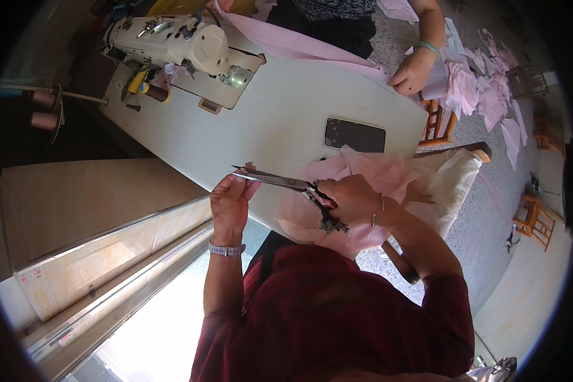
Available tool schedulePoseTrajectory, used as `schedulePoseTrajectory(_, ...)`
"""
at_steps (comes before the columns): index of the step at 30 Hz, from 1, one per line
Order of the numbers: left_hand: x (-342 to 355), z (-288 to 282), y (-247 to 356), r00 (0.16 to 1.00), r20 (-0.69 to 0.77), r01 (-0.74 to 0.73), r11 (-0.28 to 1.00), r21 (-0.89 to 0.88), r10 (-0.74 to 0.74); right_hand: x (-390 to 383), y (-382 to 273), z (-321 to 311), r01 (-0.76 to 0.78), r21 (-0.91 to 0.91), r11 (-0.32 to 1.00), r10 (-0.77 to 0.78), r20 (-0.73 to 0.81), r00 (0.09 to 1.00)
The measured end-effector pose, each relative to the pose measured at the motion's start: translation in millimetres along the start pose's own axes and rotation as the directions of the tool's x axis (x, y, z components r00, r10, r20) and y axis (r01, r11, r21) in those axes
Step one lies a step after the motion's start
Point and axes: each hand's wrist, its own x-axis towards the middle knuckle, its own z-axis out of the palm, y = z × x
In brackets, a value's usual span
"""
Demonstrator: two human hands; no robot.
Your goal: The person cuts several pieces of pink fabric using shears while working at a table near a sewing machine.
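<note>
The scissors (pixel 286 183) are being held above the table (pixel 280 108), on the near side of the phone (pixel 355 135) and to its left. The handles are being gripped by the right hand (pixel 355 200), just nearer the wearer than the phone, with its fingers being curled around the loops. To the left of the phone, the thumb and fingers of the left hand (pixel 230 200) are being held close together at the blade tips. A small pink scrap (pixel 248 167) is showing there; whether it is being pinched cannot be told.

The long axis is being aligned nearly crosswise. The tips are being pointed left, away from the phone, and the handles are being held slightly lower.

The scissors are being judged stiff, fairly heavy and smooth along the blades; hold should be taken at the loops. The pink cloth (pixel 395 178), lying on the near side of the phone, is being judged light, soft and easily creased; hold should be taken at an edge.
</note>
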Motion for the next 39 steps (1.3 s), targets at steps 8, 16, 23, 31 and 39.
schedulePoseTrajectory(8, -18.7, -21.4, -3.4, 1.0, -0.008, -0.012, 1.0, 0.01, 0.012, -0.8, -9.3, 7.0, 0.015, 0.03, 0.999, -0.018, 0.085, 0.996)
schedulePoseTrajectory(16, -41.3, -39.7, -1.4, 0.989, -0.146, 0.044, 0.998, 0.051, -0.036, 0.4, -8.5, 22.9, 0.063, 0.039, 0.997, -0.069, 0.179, 0.981)
schedulePoseTrajectory(23, -62.7, -60.3, 38.0, 0.999, 0.02, -0.028, 0.2, 0.979, 0.041, 1.0, -6.2, 18.1, 0.142, 0.119, 0.983, -0.17, 0.273, 0.947)
schedulePoseTrajectory(31, -53.5, -84.9, 45.2, 0.949, 0.072, -0.066, -0.032, 0.997, 0.306, -0.1, 0.1, 11.8, 0.06, 0.07, 0.996, -0.068, 0.115, 0.991)
schedulePoseTrajectory(39, -44.3, -43.8, 40.8, 0.927, 0.195, -0.284, 0.262, 0.922, 0.319, 1.9, 3.6, 3.8, -0.04, 0.041, 0.998, 0.041, -0.016, 0.999)
